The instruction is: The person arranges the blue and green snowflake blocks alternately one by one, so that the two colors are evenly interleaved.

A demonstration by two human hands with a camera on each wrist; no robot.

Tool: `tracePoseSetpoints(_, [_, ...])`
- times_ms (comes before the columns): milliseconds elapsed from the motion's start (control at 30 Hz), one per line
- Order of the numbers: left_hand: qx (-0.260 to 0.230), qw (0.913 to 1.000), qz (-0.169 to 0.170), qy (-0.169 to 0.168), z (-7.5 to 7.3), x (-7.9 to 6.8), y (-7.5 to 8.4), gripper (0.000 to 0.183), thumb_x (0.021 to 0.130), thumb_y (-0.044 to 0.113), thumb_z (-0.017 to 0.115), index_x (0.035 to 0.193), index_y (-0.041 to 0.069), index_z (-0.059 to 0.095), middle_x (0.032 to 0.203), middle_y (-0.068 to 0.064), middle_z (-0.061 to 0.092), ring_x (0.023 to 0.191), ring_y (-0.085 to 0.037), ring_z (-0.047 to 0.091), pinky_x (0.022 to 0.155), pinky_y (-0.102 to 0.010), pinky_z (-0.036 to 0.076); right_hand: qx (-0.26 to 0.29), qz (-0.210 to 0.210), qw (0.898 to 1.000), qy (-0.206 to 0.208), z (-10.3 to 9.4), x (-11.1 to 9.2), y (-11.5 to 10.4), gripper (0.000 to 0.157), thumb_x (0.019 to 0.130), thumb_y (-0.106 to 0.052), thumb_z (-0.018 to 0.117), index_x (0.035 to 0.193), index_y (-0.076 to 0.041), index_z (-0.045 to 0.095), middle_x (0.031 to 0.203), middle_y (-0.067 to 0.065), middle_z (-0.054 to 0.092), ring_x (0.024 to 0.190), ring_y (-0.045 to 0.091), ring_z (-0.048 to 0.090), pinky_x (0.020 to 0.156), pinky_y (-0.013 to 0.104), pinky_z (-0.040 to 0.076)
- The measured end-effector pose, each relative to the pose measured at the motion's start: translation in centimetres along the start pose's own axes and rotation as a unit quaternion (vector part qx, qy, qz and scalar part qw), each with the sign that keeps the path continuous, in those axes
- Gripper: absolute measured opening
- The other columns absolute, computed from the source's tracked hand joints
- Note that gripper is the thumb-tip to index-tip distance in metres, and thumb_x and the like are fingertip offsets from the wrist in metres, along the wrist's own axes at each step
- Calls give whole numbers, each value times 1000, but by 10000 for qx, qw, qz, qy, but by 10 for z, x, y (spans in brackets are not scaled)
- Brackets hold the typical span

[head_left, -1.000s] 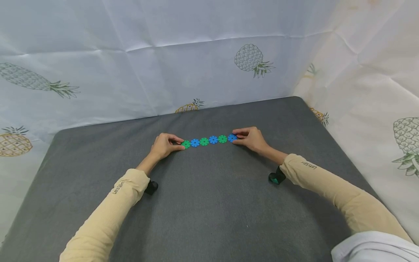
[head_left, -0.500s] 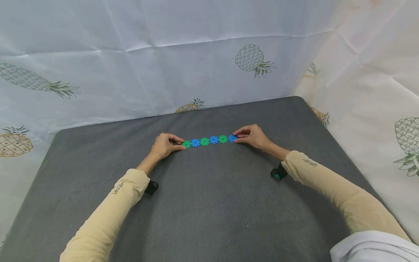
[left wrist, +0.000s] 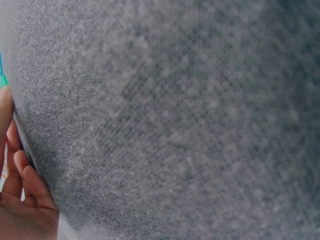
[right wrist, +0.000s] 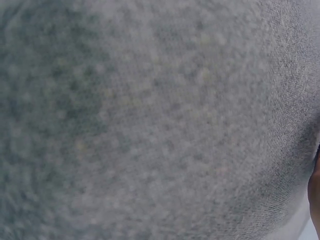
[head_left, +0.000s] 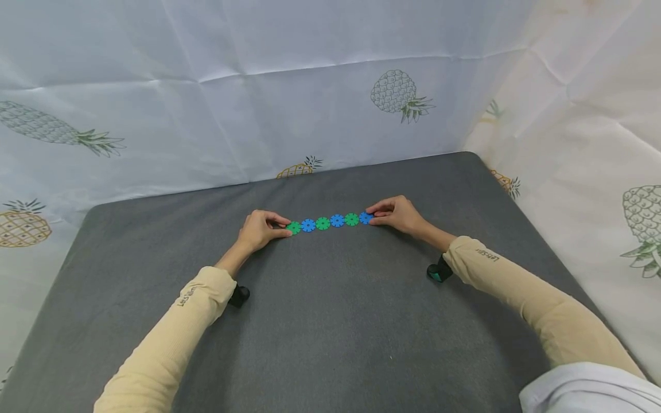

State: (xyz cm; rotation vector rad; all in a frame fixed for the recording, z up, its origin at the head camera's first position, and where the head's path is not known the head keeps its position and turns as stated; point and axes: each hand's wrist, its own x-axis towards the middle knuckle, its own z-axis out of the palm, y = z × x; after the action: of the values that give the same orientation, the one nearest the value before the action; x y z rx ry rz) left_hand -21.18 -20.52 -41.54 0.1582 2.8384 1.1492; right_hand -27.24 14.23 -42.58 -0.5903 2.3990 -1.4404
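A row of flat notched discs, green and blue by turns, lies across the grey cloth in the head view. At its left end, my left hand (head_left: 257, 230) pinches a green disc (head_left: 294, 228) between thumb and fingers. My right hand (head_left: 401, 216) has thumb and fingers on both sides of the blue disc (head_left: 365, 218) at the right end, partly covering it. Between them sit a blue disc (head_left: 307, 225), a green disc (head_left: 322, 223), another blue disc (head_left: 337, 220) and another green disc (head_left: 352, 219), edge to edge. Whether they interlock is too small to tell.
The grey cloth-covered table (head_left: 330, 321) stretches around the row. Behind it and to the right hang white curtains (head_left: 289, 115) printed with pineapples. A dark camera mount (head_left: 239, 296) hangs under the left wrist, and another mount (head_left: 439, 271) under the right.
My right hand has shifted slightly away from me at the row's right end, and the blue disc there has edged a little left since half a second ago. The left hand stays put.
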Motion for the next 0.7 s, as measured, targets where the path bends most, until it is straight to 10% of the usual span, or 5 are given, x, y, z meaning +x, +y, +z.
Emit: tracePoseSetpoints(700, [-82, 9996, -192, -193, -2, -1, 3, 26, 81, 18, 79, 103, 5, 75, 90, -9, 70, 78, -20, 61, 66, -30, 43, 815, -440, 9955, 175, -1, -6, 8, 28, 90, -1, 65, 116, 9, 65, 113, 26, 63, 88, 9, 63, 75, 21, 50])
